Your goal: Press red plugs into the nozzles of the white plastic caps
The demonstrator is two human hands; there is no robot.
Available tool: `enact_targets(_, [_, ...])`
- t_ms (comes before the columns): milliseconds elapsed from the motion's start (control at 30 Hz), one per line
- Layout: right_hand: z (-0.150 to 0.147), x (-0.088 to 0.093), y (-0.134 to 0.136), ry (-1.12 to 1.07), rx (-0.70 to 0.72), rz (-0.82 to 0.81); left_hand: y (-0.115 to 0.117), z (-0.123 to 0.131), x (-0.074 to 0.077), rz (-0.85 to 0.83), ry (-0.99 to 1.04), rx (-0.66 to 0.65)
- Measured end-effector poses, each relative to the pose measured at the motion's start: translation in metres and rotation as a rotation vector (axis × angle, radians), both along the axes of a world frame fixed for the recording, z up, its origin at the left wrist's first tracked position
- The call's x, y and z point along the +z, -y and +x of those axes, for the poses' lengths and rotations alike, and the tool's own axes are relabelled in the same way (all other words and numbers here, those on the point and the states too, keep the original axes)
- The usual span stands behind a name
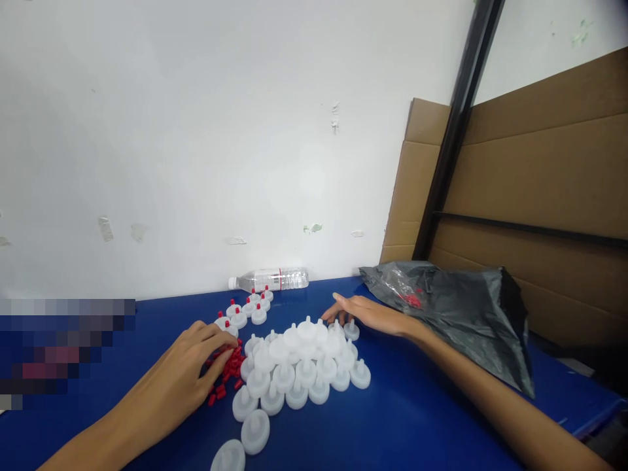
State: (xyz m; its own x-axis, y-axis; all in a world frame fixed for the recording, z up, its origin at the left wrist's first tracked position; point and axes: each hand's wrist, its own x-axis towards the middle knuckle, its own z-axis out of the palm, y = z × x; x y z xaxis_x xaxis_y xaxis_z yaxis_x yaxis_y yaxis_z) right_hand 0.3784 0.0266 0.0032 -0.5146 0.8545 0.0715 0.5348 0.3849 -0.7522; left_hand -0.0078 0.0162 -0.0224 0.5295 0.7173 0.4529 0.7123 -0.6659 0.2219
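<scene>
Lower left: left hand [189, 367] at red tips [236, 361], can't tell grip. Right of centre: right hand [371, 314] at white caps [306, 374], grip likewise unclear.

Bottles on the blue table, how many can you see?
1: a clear bottle lying on its side at the back of the blue table, by the white wall, behind the red-tipped white caps. Another could be hidden under the dark plastic bag.

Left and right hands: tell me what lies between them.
In the head view, piled white nozzle caps and, right by the left hand, small red pieces.
</scene>
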Motion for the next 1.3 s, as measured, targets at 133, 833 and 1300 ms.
enact_targets(133, [-0.002,-0.001,0.001,0.005,-0.004,0.008,0.005,0.002,0.004,-0.07,-0.047,0.009])
enact_targets(833, [0.009,-0.002,-0.004,0.165,-0.34,0.374,-0.017,-0.014,0.005,0.065,-0.053,0.115])
enact_targets(1300, [-0.015,0.033,0.031,0.039,-0.461,0.838,0.017,0.002,0.03,0.325,0.189,0.056])
